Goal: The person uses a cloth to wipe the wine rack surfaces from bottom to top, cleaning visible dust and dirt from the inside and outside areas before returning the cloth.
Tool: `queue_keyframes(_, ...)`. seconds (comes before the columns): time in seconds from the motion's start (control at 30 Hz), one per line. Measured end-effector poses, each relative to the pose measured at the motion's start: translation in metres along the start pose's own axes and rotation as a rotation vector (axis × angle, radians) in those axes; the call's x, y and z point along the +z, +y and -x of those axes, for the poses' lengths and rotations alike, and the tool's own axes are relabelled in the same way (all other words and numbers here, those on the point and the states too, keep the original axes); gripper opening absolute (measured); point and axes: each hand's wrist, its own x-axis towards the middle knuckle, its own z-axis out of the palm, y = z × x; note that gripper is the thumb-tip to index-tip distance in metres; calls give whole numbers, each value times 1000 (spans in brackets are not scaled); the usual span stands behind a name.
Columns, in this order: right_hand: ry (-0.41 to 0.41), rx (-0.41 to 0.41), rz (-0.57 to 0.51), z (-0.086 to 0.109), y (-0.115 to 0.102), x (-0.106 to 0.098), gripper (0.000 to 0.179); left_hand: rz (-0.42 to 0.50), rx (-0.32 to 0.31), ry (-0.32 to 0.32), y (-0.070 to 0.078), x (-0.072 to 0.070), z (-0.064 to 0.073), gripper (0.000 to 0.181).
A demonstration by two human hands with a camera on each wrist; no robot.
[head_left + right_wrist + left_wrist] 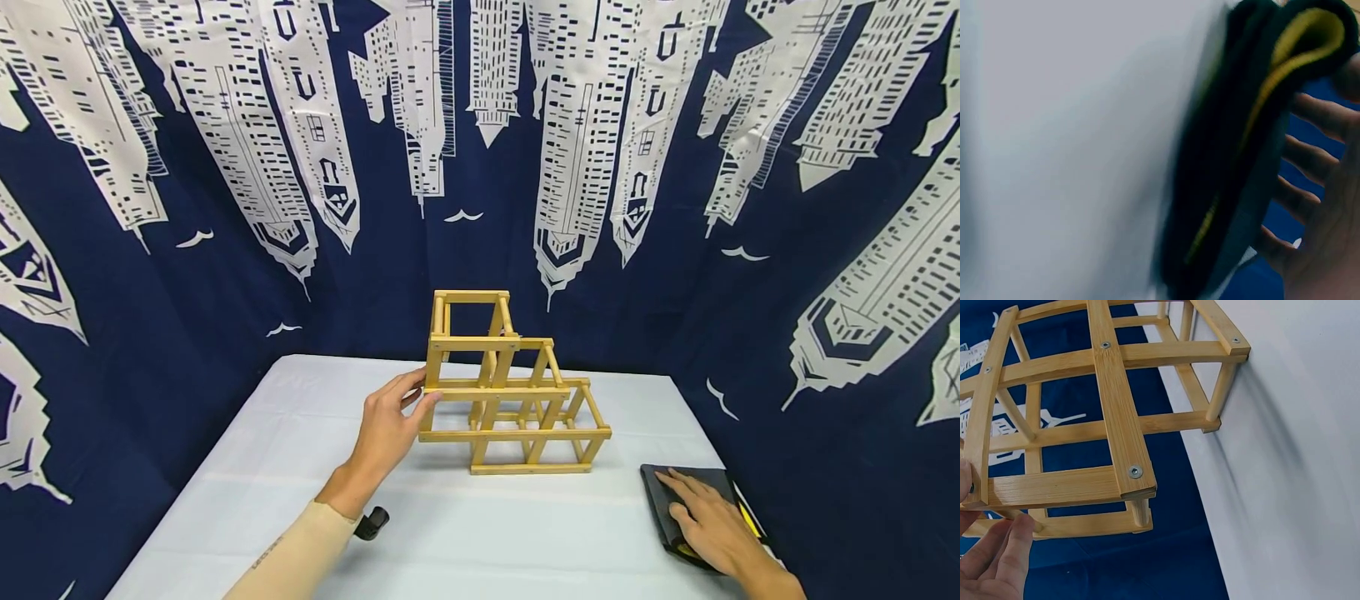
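A stepped rack of light wooden slats and round dowels (502,393) stands near the middle of the table in the head view. My left hand (390,429) grips its left side at mid height, thumb on the front slat and fingers behind. The left wrist view shows the rack (1116,394) close up, with screw heads in its slats and the fingertips (1020,531) under the lower bar. On the right, my right hand (712,521) rests, fingers extended, on a folded dark cloth with a yellow inside (660,500). The cloth's thick folded edge (1229,144) appears blurred in the right wrist view.
A white cloth covers the table (487,533). Behind and at both sides hangs a navy curtain (480,258) printed with white buildings and birds. A small black device (371,523) sits at my left wrist. The folded cloth lies by the table's right edge.
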Motion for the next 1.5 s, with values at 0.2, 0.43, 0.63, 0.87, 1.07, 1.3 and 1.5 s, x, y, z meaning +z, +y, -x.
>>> queue_keyframes(0.2,-61,-41,0,0,8,-5,61,-1,5,0,1,2,-1,38)
queue_keyframes(0.43,30,-75,64,3,15,2,70,5,-6,-15,3,1,-4,38)
queue_keyframes(0.63,104,-76,87,-2,13,9,59,16,-2,-2,2,-1,-3,37)
queue_keyframes(0.87,305,-187,80,-6,22,22,39,33,-19,-2,1,0,-3,37)
queue_keyframes(1.07,504,-316,136,-11,27,31,31,26,-6,-10,1,0,-3,35)
queue_keyframes(1.3,419,-267,172,-8,13,17,32,25,-7,-9,1,-1,-3,35)
queue_keyframes(1.5,97,-90,112,-4,8,-1,48,22,-18,-15,2,-2,-3,34)
